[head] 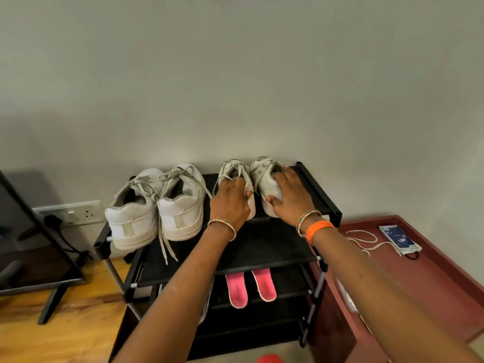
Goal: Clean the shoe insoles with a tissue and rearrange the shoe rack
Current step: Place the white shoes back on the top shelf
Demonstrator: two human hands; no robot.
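A black shoe rack (262, 247) stands against the wall. On its top shelf, at the left, sits a pair of large white sneakers (157, 205) with heels toward me and loose laces hanging. To the right are two smaller white sneakers. My left hand (230, 203) grips the heel of the left small sneaker (233, 169). My right hand (288, 195) grips the heel of the right small sneaker (264, 174). Two pink insoles (248, 286) lie side by side on a lower shelf.
A maroon table (419, 271) stands right of the rack with a phone (399, 239) and a white cord (364, 239) on it. At the left are a wall socket panel (78, 213) with a black plug, a dark stand (39, 244) and wooden floor (65, 331).
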